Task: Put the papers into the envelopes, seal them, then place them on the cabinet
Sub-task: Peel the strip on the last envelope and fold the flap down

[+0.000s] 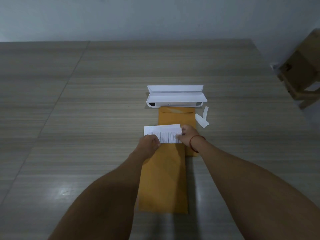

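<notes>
A long orange envelope [163, 179] lies lengthwise on the table between my forearms. A folded white paper [162, 132] with a printed grid sticks out of its far end. My left hand [150, 142] pinches the envelope's mouth and the paper's near left edge. My right hand [187, 136], with a red band on the wrist, grips the paper's right edge. Further orange envelopes [176, 117] lie stacked beyond and to the right, partly under my right hand.
A white plastic holder [174, 97] with an open lid stands just behind the envelope stack. White peel-off strips [202, 119] lie to its right. A wooden stool [303, 70] stands off the table's right edge. The wood-grain table [86, 101] reaches a grey wall.
</notes>
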